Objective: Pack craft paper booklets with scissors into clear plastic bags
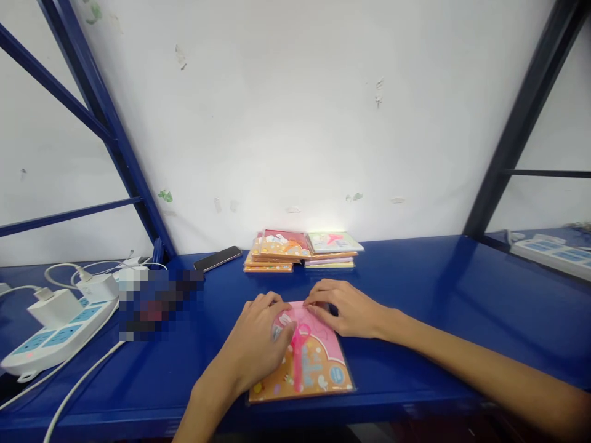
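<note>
Bent fingers of left hand (258, 338) and right hand (348, 311) touch the packet's (323, 363) upper edge

Whether either hand pinches the wrapping, I cannot tell. Left palm faces down over the packet's left side, thumb stretched across its front, wrist low and forearm running to the bottom of the view. Right fingers curl at the top edge, wrist nearly level, forearm slanting down to the lower right corner.

Pink and orange, the packet lies flat at the near edge of a glossy blue table (415, 277). Farther back, stacked packets (281, 246) sit near a white, scuffed wall (295, 111). To their left lies a phone (218, 258); a power strip (64, 335) with plugged-in chargers stands at far left, beside blue metal framing (111, 123).
</note>
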Demonstrator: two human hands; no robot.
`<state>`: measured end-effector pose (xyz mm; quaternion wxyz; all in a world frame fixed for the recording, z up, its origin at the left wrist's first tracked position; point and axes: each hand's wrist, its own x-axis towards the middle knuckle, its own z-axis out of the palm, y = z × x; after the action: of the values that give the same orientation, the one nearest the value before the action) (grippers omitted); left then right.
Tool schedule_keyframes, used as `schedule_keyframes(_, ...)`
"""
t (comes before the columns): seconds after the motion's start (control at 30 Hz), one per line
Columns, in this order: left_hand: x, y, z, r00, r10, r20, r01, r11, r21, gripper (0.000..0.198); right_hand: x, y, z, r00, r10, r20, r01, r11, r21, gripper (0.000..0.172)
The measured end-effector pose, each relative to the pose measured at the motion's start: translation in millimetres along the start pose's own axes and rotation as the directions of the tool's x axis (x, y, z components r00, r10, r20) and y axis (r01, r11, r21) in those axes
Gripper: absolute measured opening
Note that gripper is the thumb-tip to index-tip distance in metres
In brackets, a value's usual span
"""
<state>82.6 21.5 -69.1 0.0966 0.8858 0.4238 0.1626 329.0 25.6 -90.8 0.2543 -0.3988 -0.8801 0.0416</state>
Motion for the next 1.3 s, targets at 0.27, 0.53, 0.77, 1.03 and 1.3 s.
schedule_keyframes(0.27, 1, -12, -2.7, 0.997, -0.045, -0.061, 0.047, 0.998, 0.03, 0.032, -2, 3, -5, 0.999, 0.054, 0.004, -0.054, 0.998, -0.044, 0.024)
schedule_keyframes(0.53, 7, 3, 17.7, 0.997, 0.062, -0.052, -0.057, 0.994, 0.096, 0.037, 2, -4, 1, 1.0, 0.021, 0.005, -0.021, 1.0, 0.01, 0.028)
schedule_keyframes(0.77, 4, -21, 2.3, 0.996, -0.063, -0.061, 0.076, 0.968, 0.24, 0.044, -1, 9, -6, 0.986, 0.168, 0.004, -0.167, 0.983, -0.076, 0.019)
schedule_keyframes(1.03, 7, -40, 15.9, 0.951, -0.269, -0.154, 0.279, 0.959, 0.049, 0.043, 0, 18, 4, 0.962, 0.27, 0.028, -0.268, 0.961, -0.064, 0.021)
schedule_keyframes(1.3, 6, -37, 6.2, 0.972, -0.224, -0.069, 0.2, 0.946, -0.256, 0.022, 0, 15, 2, 0.964, 0.261, 0.044, -0.262, 0.965, 0.022, 0.017)
